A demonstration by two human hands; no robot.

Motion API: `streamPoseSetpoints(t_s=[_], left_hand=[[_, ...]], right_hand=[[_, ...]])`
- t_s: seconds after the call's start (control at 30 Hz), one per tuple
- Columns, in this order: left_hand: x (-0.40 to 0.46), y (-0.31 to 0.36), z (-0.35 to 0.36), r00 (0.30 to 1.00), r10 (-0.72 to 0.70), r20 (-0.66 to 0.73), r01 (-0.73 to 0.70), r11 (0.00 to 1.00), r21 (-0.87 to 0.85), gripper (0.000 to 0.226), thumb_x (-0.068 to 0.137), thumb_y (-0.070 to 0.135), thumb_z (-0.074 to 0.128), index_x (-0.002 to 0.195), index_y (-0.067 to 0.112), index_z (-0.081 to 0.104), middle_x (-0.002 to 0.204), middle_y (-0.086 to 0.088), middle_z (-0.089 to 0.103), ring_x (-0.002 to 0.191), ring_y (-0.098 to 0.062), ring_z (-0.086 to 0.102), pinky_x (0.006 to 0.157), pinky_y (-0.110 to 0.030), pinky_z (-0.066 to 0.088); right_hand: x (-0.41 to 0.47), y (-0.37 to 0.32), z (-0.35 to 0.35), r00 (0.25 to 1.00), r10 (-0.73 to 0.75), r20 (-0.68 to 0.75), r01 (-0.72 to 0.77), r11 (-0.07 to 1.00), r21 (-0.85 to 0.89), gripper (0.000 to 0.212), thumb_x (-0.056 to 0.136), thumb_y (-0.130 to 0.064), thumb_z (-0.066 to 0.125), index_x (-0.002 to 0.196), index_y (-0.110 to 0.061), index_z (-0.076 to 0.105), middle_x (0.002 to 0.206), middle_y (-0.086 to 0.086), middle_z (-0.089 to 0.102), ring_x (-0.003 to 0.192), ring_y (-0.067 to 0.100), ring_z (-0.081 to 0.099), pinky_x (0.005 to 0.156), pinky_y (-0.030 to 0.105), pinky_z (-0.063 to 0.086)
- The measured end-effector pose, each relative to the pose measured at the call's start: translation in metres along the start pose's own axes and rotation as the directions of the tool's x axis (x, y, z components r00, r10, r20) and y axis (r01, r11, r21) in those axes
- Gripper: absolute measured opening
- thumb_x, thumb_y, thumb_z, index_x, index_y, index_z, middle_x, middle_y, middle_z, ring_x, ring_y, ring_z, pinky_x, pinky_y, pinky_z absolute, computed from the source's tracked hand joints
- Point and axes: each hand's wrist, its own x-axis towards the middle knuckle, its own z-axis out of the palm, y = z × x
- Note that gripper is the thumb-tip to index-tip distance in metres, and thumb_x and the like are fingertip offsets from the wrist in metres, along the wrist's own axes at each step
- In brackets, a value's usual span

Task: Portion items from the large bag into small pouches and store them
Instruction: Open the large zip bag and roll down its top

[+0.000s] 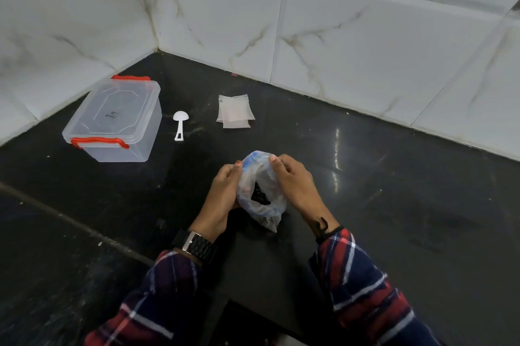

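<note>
I see a black tabletop (394, 191) under marble tiles; both my hands' fingers (274, 161) pinch the large bag (261, 191), lidded box (115, 120) at ten o'clock.

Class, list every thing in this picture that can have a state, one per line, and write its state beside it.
large bag: mouth held open, dark items inside, resting on the counter
left hand: grips the bag's left edge
right hand: pinches the bag's right edge
storage box: lid on, red clips down
scoop: lying idle, untouched
small pouches: stacked flat, apparently empty
</note>
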Motion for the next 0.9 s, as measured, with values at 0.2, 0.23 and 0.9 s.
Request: streamPoseSetpoints(t_s=[0.2, 0.23, 0.9], left_hand=[[0.011, -0.006, -0.005, 0.977, -0.193, 0.093, 0.213, 0.92, -0.329, 0.035, 0.099, 0.027, 0.046, 0.114, 0.002, 0.064, 0.116, -0.019, 0.066, 0.11, -0.027, 0.063, 0.101, -0.042, 0.045], [0.011, -0.005, -0.006, 0.96, -0.247, 0.134, 0.281, 0.87, -0.405, 0.037, 0.098, 0.028, 0.046, 0.118, 0.0, 0.062, 0.118, -0.02, 0.065, 0.112, -0.03, 0.062, 0.101, -0.045, 0.044], [-0.002, -0.006, -0.001, 0.918, 0.379, 0.12, -0.361, 0.668, 0.651, 0.034, 0.097, 0.005, 0.044, 0.123, 0.018, 0.062, 0.123, -0.002, 0.053, 0.106, -0.005, 0.051, 0.083, -0.013, 0.04]], right_hand=[[0.006, -0.001, -0.002, 0.95, 0.228, 0.214, -0.31, 0.78, 0.544, 0.04, 0.099, -0.03, 0.045, 0.085, 0.001, 0.066, 0.077, 0.013, 0.071, 0.074, 0.024, 0.069, 0.072, 0.031, 0.056], [0.005, -0.002, -0.004, 0.924, 0.248, 0.289, -0.38, 0.663, 0.645, 0.038, 0.1, -0.026, 0.045, 0.086, 0.002, 0.065, 0.07, 0.012, 0.07, 0.067, 0.019, 0.069, 0.067, 0.028, 0.057], [-0.002, 0.013, 0.004, 0.875, -0.482, 0.038, 0.462, 0.81, -0.362, 0.022, 0.081, 0.011, 0.052, 0.08, -0.01, 0.059, 0.102, 0.006, 0.056, 0.088, 0.017, 0.056, 0.074, 0.028, 0.051]])
